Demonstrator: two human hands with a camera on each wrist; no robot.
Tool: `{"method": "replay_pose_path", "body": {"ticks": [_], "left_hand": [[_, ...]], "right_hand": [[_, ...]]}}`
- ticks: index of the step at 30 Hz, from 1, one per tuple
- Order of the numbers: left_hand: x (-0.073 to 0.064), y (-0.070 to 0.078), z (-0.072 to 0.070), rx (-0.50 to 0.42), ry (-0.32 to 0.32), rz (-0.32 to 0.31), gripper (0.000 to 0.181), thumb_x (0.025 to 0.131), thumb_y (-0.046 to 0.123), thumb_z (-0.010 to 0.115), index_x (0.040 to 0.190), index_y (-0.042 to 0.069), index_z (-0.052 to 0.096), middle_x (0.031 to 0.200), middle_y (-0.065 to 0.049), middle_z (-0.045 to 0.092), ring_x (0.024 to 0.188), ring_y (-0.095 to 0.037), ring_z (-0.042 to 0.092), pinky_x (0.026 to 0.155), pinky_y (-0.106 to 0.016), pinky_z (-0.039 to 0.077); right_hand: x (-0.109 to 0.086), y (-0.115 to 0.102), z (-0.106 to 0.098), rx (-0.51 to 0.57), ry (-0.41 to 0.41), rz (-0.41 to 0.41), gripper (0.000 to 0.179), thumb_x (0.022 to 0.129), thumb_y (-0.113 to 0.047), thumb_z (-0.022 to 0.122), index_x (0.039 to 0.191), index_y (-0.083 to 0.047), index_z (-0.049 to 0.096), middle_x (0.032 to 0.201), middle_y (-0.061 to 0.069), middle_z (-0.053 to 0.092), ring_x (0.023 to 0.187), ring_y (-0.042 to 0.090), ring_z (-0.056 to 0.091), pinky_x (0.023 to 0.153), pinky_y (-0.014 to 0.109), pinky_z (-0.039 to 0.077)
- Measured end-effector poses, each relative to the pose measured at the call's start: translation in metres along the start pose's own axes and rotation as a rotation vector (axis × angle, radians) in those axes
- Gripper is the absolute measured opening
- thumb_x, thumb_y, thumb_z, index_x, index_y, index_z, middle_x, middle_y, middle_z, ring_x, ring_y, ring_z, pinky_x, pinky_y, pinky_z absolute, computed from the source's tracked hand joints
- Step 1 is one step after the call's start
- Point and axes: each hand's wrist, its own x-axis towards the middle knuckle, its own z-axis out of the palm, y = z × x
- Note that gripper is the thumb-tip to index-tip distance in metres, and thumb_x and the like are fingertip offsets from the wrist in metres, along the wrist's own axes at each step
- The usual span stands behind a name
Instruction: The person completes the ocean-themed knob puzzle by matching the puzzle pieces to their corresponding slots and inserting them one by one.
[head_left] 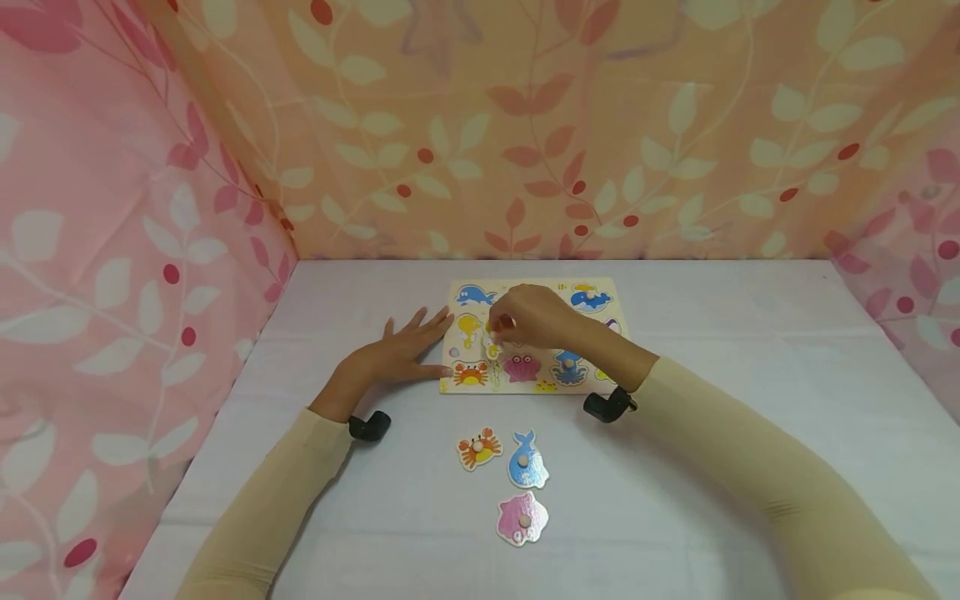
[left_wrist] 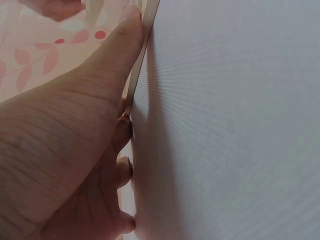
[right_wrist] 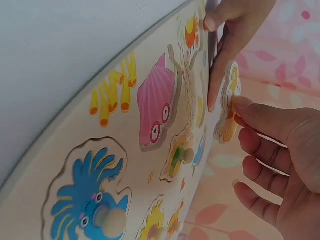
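Observation:
A wooden puzzle board (head_left: 525, 389) with sea-animal pictures lies flat on the table. My left hand (head_left: 405, 350) rests beside its left edge with fingers spread, thumb and fingertips touching that edge. Over the left part of the board, my right hand (head_left: 532, 317) pinches a yellow seahorse puzzle piece (right_wrist: 229, 107) between thumb and fingers. The piece is raised off the board, near the yellow seahorse recess (head_left: 468, 327). Printed crab (head_left: 470, 375) and pink shell (head_left: 521, 367) recesses show without pieces. A blue octopus piece (right_wrist: 92, 195) sits in its recess.
Loose knobbed pieces lie on the white table (head_left: 675, 500) in front of the board: an orange crab (head_left: 489, 447), a blue whale-like piece (head_left: 530, 475) and a pink shell (head_left: 512, 510). Patterned cloth (head_left: 540, 125) stands behind and at both sides.

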Motion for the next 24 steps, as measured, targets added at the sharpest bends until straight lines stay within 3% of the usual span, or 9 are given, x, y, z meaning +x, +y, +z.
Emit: {"method": "replay_pose_path", "body": {"ticks": [11,24], "left_hand": [[-0.002,0.002,-0.002,-0.003,-0.009,0.001,0.103,0.089,0.073,0.057,0.164,0.029,0.003,0.17,0.01,-0.006,0.156,-0.03,-0.012,0.114,-0.071,-0.012],[-0.003,0.002,-0.003,-0.013,-0.004,0.01,0.103,0.089,0.072,0.058,0.164,0.027,0.003,0.17,0.009,-0.005,0.156,-0.028,-0.013,0.114,-0.071,-0.012]], "right_hand": [[0.034,0.0,0.009,-0.037,-0.098,0.013,0.011,0.091,-0.025,0.079,0.099,-0.018,0.079,0.082,-0.006,0.067,0.079,0.015,0.057,0.075,0.029,0.05],[0.061,0.002,0.014,-0.096,-0.136,-0.035,0.006,0.092,-0.022,0.077,0.093,-0.016,0.079,0.082,-0.003,0.065,0.08,0.017,0.056,0.073,0.032,0.047]]}}
